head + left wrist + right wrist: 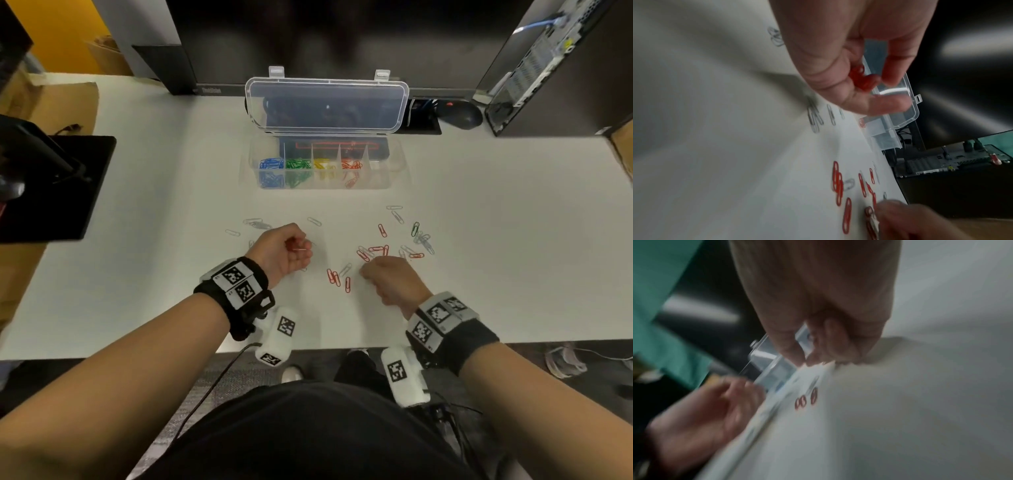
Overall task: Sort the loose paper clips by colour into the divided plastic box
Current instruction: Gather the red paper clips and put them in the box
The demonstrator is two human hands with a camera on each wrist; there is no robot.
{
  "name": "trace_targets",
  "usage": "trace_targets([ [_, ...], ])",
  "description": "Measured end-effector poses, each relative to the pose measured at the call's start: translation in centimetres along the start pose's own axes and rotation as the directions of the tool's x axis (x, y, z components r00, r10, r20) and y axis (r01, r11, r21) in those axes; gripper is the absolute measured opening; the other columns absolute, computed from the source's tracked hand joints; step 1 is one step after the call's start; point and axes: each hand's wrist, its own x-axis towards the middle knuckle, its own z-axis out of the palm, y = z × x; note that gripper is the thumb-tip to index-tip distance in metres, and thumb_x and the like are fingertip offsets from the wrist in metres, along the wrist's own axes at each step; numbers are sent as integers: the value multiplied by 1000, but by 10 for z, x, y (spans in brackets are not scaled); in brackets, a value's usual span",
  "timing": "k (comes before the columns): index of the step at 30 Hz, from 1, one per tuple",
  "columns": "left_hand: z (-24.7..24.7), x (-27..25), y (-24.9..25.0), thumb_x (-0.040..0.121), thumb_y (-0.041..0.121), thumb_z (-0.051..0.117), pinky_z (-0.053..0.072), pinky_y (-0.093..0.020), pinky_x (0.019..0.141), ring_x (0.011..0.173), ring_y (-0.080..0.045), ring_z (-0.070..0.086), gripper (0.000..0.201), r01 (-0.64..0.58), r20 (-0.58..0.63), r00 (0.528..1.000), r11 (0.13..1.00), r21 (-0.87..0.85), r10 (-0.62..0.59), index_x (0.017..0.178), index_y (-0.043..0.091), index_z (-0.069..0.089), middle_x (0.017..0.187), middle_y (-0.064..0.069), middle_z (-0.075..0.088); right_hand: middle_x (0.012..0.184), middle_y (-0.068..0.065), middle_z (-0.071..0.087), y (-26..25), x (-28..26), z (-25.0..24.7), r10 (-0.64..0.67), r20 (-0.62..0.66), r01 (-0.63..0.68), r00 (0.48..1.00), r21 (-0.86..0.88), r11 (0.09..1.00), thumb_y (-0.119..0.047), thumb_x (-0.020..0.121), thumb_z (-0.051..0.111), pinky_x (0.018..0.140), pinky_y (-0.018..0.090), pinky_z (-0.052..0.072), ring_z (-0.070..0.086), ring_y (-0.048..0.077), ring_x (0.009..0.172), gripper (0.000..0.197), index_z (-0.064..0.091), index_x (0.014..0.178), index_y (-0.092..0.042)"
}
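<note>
On the desk (137,205), the box (325,171) sits mid-back, red clips (337,278) loose near the front edge. Left grip (286,251) cups gathered reds; right grip (387,279) seems pinching another, blurred. Gather reds only, then tip them into the fourth compartment.

Head view: we look steeply down from above our own forearms onto the white desk (137,240), facing the divided plastic box (325,171) at its far side. Left wrist view: we sit close behind the left hand (849,56), low over the desk, tilted. Right wrist view: close behind the right hand (818,305), blurred. All three share the box and the red paper clips (337,279).
</note>
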Motion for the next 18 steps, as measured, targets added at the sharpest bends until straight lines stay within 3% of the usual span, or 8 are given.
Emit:
trace_targets([
  [2,6,4,-3,87,2,46,43,-14,40,37,-8,50,23,-53,-23,998,999,-12,52,65,11,48,58,-4,52,77,0,57,3,-2,14,-192,-60,139,980,-492,860,-30,85,60,63,27,41,53,16,71,21,61,85,-9],
  [5,11,12,-7,85,3,53,30,-15,39,38,-6,38,23,-177,26,984,930,322,179,66,14,52,59,-2,40,105,5,64,4,-7,27,-253,-66,145,965,-669,729,-30,91,52,84,32,48,60,23,98,27,59,109,-11],
  [6,12,13,-9,85,6,57,34,-17,44,44,-7,41,20,-255,88,964,792,555,249,67,16,58,60,-1,44,110,7,64,4,-6,28,-258,-75,135,963,-695,707,-27,93,50,85,33,49,60,25,101,27,59,111,-10],
  [8,13,10,-13,84,13,61,41,-21,64,66,-10,51,13,-397,314,905,305,866,288,78,20,70,73,-1,60,111,11,64,3,-2,27,-247,-80,116,966,-718,686,-23,93,48,84,33,48,61,27,102,27,59,112,-7],
  [9,14,8,-14,85,15,59,40,-20,73,77,-11,54,15,-432,404,885,86,898,231,89,20,73,84,0,64,111,12,64,2,-1,26,-244,-69,119,967,-726,677,-21,93,48,82,33,47,61,28,102,27,60,112,-5],
  [11,14,6,-17,89,19,55,36,-20,82,97,-15,56,25,-462,481,869,-155,873,118,108,22,71,105,-1,66,110,14,64,0,-1,24,-253,-37,144,967,-740,657,-18,93,47,80,32,46,60,28,101,26,60,109,-3],
  [14,17,6,-16,93,24,51,40,-25,90,112,-21,56,29,-447,490,864,-277,851,111,117,24,66,119,-2,63,104,13,64,1,-4,21,-256,-4,168,967,-744,646,-15,90,47,75,30,44,61,27,96,21,60,102,-3],
  [18,17,5,-18,95,25,46,45,-32,87,103,-27,58,25,-400,459,884,-363,842,92,107,13,64,113,-8,63,102,13,65,4,-8,16,-260,16,192,965,-720,667,-10,87,50,75,30,45,60,27,94,19,60,100,-2],
])
